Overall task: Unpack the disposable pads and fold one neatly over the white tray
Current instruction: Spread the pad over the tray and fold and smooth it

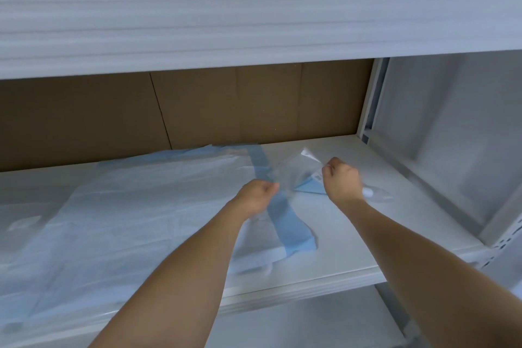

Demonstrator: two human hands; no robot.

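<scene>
A white shelf (324, 234) holds everything. Spread across the shelf's left and middle lies an opened disposable pad (141, 206), white with a blue border. Over the pad's right edge, the left hand (255, 196) pinches one side of a clear plastic wrapper (296, 175); the right hand (343, 181), fist curled, grips the other side. Unpacking appears underway: next, pulling the wrapper apart to free the folded blue pad inside.

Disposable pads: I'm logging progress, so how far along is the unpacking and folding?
Done: one pad lies spread on the shelf. In hand: left hand and right hand both grip the clear plastic wrapper, a blue pad corner showing inside. Left: neat folding.
</scene>
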